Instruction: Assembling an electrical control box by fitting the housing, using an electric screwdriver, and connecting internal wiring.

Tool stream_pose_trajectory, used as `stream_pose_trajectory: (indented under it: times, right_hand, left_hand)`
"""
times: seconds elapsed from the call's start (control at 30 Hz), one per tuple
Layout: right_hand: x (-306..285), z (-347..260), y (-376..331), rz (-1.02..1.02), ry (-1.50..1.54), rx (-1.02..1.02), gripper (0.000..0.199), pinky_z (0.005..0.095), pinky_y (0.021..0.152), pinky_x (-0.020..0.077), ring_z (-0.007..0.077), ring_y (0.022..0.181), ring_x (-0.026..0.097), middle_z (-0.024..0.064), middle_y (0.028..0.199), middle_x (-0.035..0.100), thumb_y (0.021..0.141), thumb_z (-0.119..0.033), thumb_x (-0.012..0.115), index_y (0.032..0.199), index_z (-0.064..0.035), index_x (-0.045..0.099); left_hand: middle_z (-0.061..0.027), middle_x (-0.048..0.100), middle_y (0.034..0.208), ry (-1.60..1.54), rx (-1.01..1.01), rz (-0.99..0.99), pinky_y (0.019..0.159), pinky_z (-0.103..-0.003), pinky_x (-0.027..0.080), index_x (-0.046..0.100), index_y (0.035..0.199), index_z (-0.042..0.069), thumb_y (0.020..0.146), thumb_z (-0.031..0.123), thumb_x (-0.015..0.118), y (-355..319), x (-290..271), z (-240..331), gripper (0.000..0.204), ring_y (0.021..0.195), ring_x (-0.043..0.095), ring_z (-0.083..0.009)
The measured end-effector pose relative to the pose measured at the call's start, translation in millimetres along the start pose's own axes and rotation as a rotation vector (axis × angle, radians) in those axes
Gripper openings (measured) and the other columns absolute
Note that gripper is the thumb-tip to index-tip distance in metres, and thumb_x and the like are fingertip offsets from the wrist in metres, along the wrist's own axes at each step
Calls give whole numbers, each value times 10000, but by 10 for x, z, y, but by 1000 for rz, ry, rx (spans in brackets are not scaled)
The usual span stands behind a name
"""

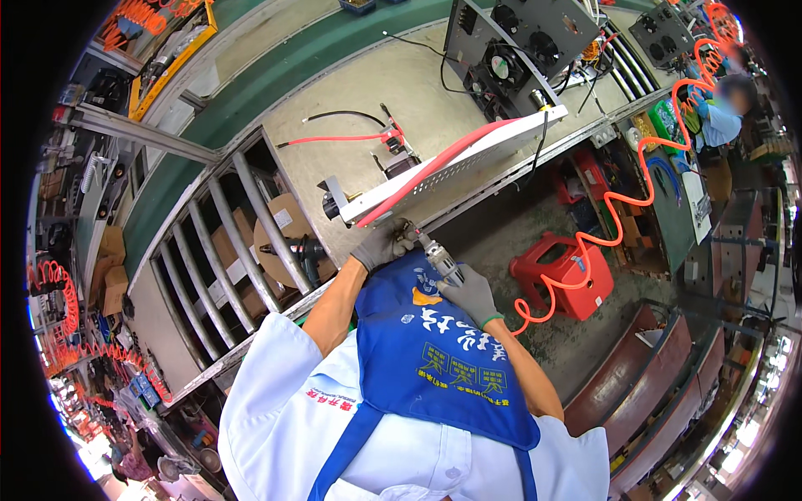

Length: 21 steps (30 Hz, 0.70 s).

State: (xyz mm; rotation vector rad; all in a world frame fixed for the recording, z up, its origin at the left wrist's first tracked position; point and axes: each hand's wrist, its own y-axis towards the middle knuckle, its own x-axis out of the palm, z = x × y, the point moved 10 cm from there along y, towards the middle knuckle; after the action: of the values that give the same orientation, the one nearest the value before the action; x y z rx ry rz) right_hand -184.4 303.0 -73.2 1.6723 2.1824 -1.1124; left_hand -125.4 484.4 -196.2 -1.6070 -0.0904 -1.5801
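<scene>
Wearing a grey glove, my right hand (469, 296) is wrapped round a silver air screwdriver (443, 260), held in front of my blue apron. The tool's tip points up and left, toward my left hand (386, 243). That hand, also gloved, has its fingers pinched together by the tip; whatever lies between them is too small to make out. Just beyond both hands, a white perforated metal panel (476, 160) stands at the bench edge, with a thick red cable (443, 171) along it. Behind the panel, a small part with red and black leads (393, 142) rests on the bench.
Grey machine housings with fans (501, 67) stand at the bench's far right. An orange coiled hose (618, 200) hangs down the right side, past a red plastic stool (568, 275). Metal rollers (230, 238) run along the left, beside a cardboard reel (280, 221). Another person (720, 117) is at far right.
</scene>
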Motion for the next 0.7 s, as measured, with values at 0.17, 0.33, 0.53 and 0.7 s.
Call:
stream_pose_trajectory:
  times: [0.17, 0.33, 0.53, 0.7]
  right_hand:
    - [62, 40, 15, -51, -45, 47, 502, 421, 751, 522, 355, 845, 689, 210, 882, 685, 747, -394, 775, 1058, -23, 642]
    - [51, 62, 0, -53, -37, 65, 503, 420, 762, 521, 358, 861, 689, 214, 901, 687, 748, -402, 772, 1060, -29, 646]
    - [9, -1, 11, -52, -129, 55, 486, 430, 781, 517, 379, 895, 676, 211, 918, 690, 745, -411, 770, 1029, -36, 647]
    - [-6, -34, 36, -59, -155, 24, 490, 441, 777, 514, 403, 901, 664, 218, 909, 686, 741, -429, 768, 994, -30, 639]
  left_hand:
    - [-105, 648, 860, 67, 119, 46, 518, -219, 528, 574, 1082, 13, 1018, 151, 501, -11, -69, 126, 169, 706, 648, -175]
    - [-91, 653, 867, 103, 150, 25, 524, -195, 512, 582, 1117, 11, 990, 171, 589, -15, -59, 171, 205, 728, 653, -142]
    - [-42, 635, 865, 272, 177, -56, 543, -176, 492, 600, 1097, -4, 989, 215, 601, 46, -154, 222, 243, 731, 631, -105]
    - [-28, 620, 870, 366, 186, 92, 595, -194, 493, 606, 1082, -11, 989, 206, 604, -119, 14, 264, 236, 716, 592, -90]
